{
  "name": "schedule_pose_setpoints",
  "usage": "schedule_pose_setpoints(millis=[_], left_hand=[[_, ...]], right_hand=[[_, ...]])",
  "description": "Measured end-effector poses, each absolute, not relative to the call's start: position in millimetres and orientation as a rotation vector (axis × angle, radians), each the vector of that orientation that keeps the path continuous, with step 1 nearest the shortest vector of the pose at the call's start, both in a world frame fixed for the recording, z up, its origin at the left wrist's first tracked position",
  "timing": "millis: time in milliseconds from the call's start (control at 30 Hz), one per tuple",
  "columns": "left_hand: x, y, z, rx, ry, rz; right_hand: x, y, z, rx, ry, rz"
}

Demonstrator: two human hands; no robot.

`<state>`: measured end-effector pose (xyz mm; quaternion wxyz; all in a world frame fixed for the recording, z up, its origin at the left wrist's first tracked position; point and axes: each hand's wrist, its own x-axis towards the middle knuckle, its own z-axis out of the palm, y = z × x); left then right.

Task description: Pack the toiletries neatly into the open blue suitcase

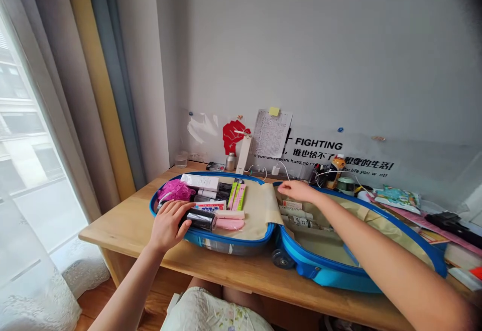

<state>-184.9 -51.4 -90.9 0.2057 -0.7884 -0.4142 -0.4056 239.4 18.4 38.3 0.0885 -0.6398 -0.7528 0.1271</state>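
Note:
A blue suitcase (233, 241) lies open on the desk, its two halves side by side. At the left half's near edge, my left hand (171, 226) has its fingers and thumb around the left end of a shiny black cylinder (201, 219). Pink packs (230, 224), a toothpaste box (214, 205), a white box (199, 182), a purple bath puff (176, 190) and green-and-pink packets (236, 196) lie around it. My right hand (299, 191) is over the far rim of the right half, fingers curled; whatever they hold is hidden. Beneath that arm lie a clear bottle (301, 221) and a white tube (299, 212).
The wooden desk (116, 220) stands against a wall. Behind the suitcase are a small metal bottle (230, 161), an orange-labelled bottle (336, 170), a green jar (345, 185) and cables. A patterned packet (397, 198) and papers lie at the right. Curtains (81, 70) hang at the left.

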Motion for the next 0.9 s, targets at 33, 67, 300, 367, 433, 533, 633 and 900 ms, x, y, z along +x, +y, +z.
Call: schedule_pose_setpoints(millis=[33,67,300,367,433,533,633,900], left_hand=[[-184.8,-51.9,-92.3,-2.176,-1.145,-1.144],[-184.7,-52.5,-93.9,-2.153,-1.133,-1.16],[-179.1,-57.8,-114.0,-2.022,-1.147,-1.265],[-177.6,-57.4,-120.8,-1.994,-1.165,-1.286],[-176.9,-56.4,-125.8,-1.98,-1.178,-1.297],[-176.5,-55.3,-128.3,-1.969,-1.173,-1.316],[-176.2,-56.1,-126.8,-1.963,-1.17,-1.322],[-175.8,-59.5,-125.5,-1.985,-1.189,-1.311]], right_hand=[[257.0,16.2,31.8,-1.964,-2.267,0.396],[272.0,12.9,24.3,-2.019,-2.292,0.417],[322.8,-7.5,-14.3,-2.207,-2.351,0.422],[328.0,-6.9,-16.5,-2.234,-2.343,0.398],[331.2,-4.9,-18.1,-2.259,-2.334,0.398],[333.2,-2.5,-22.1,-2.286,-2.321,0.405],[333.9,-2.1,-26.7,-2.282,-2.318,0.405],[334.7,-4.0,-26.3,-2.19,-2.36,0.5]])
